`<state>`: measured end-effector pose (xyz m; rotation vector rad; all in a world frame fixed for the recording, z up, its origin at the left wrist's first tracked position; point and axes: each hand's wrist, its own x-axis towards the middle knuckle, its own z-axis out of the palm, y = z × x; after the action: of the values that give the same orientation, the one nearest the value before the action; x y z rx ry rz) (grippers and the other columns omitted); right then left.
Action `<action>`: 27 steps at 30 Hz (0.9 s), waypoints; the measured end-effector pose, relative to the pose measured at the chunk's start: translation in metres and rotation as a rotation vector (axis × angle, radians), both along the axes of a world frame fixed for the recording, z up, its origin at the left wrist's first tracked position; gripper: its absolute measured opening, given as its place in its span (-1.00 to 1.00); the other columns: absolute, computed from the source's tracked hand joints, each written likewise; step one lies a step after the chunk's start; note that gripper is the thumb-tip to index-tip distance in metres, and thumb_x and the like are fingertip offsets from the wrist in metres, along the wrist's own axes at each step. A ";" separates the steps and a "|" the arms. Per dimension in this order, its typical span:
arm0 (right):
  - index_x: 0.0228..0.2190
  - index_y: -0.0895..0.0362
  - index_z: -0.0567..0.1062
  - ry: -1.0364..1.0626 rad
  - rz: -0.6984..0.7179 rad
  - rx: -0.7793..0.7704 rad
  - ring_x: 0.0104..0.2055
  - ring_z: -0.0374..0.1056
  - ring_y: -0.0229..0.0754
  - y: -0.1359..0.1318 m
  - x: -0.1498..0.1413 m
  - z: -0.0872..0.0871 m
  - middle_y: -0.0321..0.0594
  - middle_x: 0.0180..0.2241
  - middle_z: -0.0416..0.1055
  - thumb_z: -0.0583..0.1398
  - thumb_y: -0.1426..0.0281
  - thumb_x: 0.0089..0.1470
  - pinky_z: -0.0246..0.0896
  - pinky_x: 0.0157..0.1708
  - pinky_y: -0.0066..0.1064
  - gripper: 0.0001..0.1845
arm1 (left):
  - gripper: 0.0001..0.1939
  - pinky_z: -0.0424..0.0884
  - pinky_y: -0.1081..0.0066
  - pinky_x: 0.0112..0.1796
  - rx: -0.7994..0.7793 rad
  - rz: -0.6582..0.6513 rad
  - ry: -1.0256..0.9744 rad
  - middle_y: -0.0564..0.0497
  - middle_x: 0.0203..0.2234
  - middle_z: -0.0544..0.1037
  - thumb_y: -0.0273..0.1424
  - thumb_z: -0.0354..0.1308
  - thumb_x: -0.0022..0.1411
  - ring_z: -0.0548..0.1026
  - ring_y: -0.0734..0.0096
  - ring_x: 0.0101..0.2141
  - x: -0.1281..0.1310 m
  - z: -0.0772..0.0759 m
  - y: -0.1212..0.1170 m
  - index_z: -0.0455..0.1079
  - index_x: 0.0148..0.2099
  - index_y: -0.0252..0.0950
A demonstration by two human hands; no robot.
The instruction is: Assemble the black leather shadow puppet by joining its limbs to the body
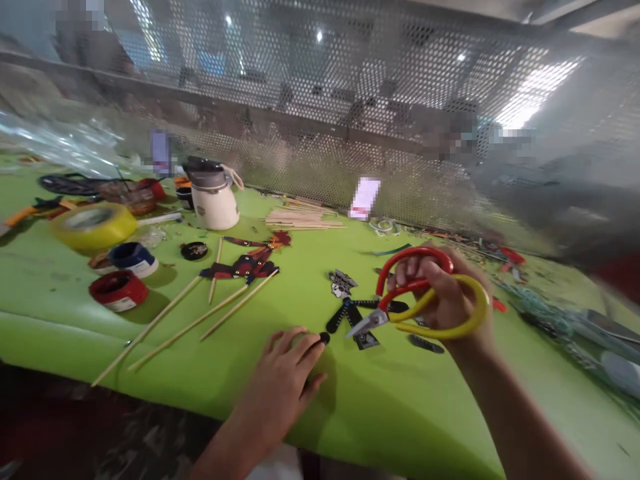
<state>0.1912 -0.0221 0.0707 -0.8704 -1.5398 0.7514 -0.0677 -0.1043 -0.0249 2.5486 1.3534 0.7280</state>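
Observation:
My right hand [443, 287] is closed around the handles of a pair of scissors [385, 310], one loop red and the other yellow. The metal blades point left and down over a flat black-and-white jointed puppet figure [354, 313] lying on the green table. My left hand [285, 373] rests palm down left of the figure, fingers stretched out. A small black piece [325, 338] shows at its fingertips; whether they grip it I cannot tell. Another dark patterned strip [426, 343] lies below the scissors' yellow handle.
Left of the figure lies a red-and-black jointed puppet [245, 267] with thin wooden sticks [187, 333]. Beyond are a white jug [215, 200], yellow tape [95, 227], a red paint pot [119, 291] and a stick bundle [303, 217]. Green string [545, 313] lies right; a perforated metal screen [310, 87] stands behind.

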 end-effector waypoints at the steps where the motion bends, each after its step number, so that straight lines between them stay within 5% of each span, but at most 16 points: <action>1: -0.37 0.07 0.42 0.070 0.033 -0.018 -0.44 0.40 -0.17 0.007 -0.012 0.000 -0.27 -0.48 0.37 0.16 0.31 0.23 0.39 -0.46 -0.34 -0.86 | -0.60 0.36 0.05 0.08 -0.011 0.004 -0.013 -0.03 0.06 0.50 -0.44 0.24 0.29 0.37 0.08 0.08 0.000 0.000 0.000 0.36 0.16 -0.26; 8: -0.54 0.09 0.45 0.254 0.055 -0.045 -0.53 0.36 -0.24 0.033 -0.047 -0.009 -0.32 -0.55 0.35 0.23 0.42 0.15 0.34 -0.54 -0.36 -0.78 | -0.66 0.30 0.04 0.10 -0.057 0.010 -0.054 0.00 0.06 0.49 -0.48 0.17 0.33 0.34 0.13 0.10 0.001 -0.003 -0.001 0.36 0.15 -0.28; 14: -0.60 0.04 0.40 0.316 -0.065 -0.107 -0.54 0.34 -0.19 0.043 -0.053 -0.019 -0.33 -0.61 0.30 0.23 0.39 0.16 0.32 -0.58 -0.31 -0.70 | -0.65 0.25 0.04 0.11 -0.107 0.009 -0.052 -0.01 0.09 0.47 -0.46 0.13 0.35 0.31 0.12 0.12 0.000 -0.001 0.002 0.35 0.16 -0.26; 27: -0.55 0.07 0.44 0.322 0.008 -0.116 -0.51 0.40 -0.20 0.050 -0.044 -0.028 -0.33 -0.60 0.35 0.17 0.41 0.22 0.38 -0.46 -0.29 -0.71 | -0.59 0.20 -0.01 0.11 -0.132 0.031 0.030 0.01 0.17 0.42 -0.44 0.08 0.39 0.29 0.11 0.14 0.006 -0.002 0.004 0.29 0.25 -0.24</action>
<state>0.1469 0.0280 0.0426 -0.7845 -1.2241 0.9451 -0.0616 -0.1006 -0.0265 2.4508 1.4034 0.5873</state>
